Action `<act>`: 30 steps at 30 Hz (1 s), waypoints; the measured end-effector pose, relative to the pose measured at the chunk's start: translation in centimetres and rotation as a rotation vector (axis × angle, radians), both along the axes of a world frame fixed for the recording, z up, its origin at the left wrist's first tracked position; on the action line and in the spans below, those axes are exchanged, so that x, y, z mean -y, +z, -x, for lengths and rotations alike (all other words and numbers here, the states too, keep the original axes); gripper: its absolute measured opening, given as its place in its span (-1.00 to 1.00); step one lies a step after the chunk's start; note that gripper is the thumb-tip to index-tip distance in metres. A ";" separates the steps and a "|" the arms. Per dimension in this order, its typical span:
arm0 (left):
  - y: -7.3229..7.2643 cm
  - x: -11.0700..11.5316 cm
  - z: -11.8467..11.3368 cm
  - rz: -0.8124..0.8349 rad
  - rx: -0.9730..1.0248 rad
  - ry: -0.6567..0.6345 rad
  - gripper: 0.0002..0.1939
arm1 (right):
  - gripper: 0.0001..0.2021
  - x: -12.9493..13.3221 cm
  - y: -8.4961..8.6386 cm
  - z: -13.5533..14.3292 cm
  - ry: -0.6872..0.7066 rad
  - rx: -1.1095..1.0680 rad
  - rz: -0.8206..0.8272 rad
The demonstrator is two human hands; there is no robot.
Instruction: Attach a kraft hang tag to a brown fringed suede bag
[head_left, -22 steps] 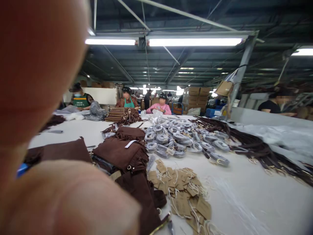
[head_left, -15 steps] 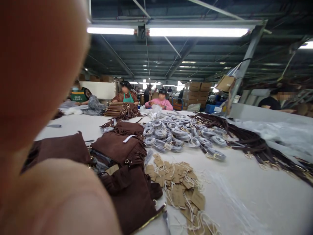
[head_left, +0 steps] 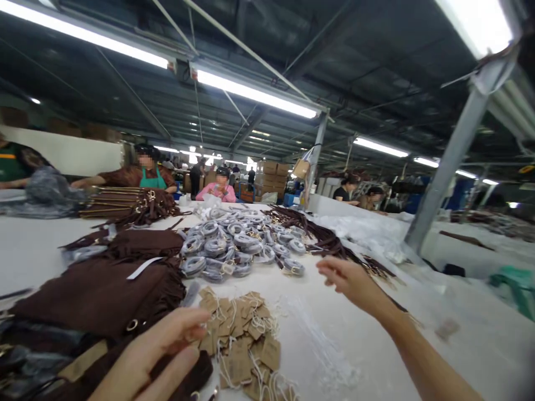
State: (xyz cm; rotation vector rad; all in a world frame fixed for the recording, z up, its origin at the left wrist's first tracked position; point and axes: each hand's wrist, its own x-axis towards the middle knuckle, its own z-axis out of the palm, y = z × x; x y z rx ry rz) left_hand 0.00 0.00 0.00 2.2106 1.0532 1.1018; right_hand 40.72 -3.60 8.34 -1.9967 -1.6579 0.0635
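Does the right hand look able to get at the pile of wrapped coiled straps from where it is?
Probably yes: the right hand looks empty, just right of the coiled straps, with seemingly only bare tabletop between.

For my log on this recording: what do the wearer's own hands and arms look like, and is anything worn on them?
Both the left hand and the right hand are ungloved, with no ring visible. The right forearm shows no sleeve, watch or bracelet; the left forearm is out of view. Nail detail is too blurred to tell.
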 end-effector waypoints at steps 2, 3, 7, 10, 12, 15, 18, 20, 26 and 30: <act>-2.2 -1.2 -1.6 0.007 -0.055 -0.117 -0.67 | -0.83 -0.8 -3.7 -2.7 -0.094 0.056 0.198; -3.5 -1.7 -2.1 0.001 -0.086 -0.140 -0.71 | -0.81 -0.7 -5.5 -4.0 -0.148 0.079 0.273; -8.4 -3.4 -2.8 -0.024 -0.187 -0.127 -0.73 | -0.87 0.9 -10.2 -7.7 -0.344 0.110 0.481; -10.3 -4.2 -3.1 -0.042 -0.239 -0.080 -0.71 | -0.78 1.8 -11.4 -9.1 -0.421 0.041 0.618; -10.6 -4.5 -3.4 -0.038 -0.281 -0.060 -0.69 | -0.77 1.6 -12.0 -9.5 -0.439 -0.012 0.672; -10.3 -4.5 -3.8 -0.014 -0.322 -0.054 -0.66 | -0.77 0.7 -13.1 -9.5 -0.436 -0.066 0.659; -10.3 -4.4 -3.9 -0.004 -0.332 -0.051 -0.64 | -0.79 -0.4 -14.1 -9.2 -0.373 -0.122 0.605; -10.5 -4.4 -3.8 -0.012 -0.329 -0.045 -0.63 | -0.79 -0.8 -14.3 -9.3 -0.325 -0.162 0.573; -11.0 -4.4 -3.7 -0.049 -0.332 -0.036 -0.61 | -0.80 -0.4 -13.4 -9.8 -0.281 -0.095 0.483; -10.8 -4.3 -3.7 -0.037 -0.320 -0.041 -0.61 | -0.89 -0.5 -13.6 -8.1 -0.114 0.065 0.403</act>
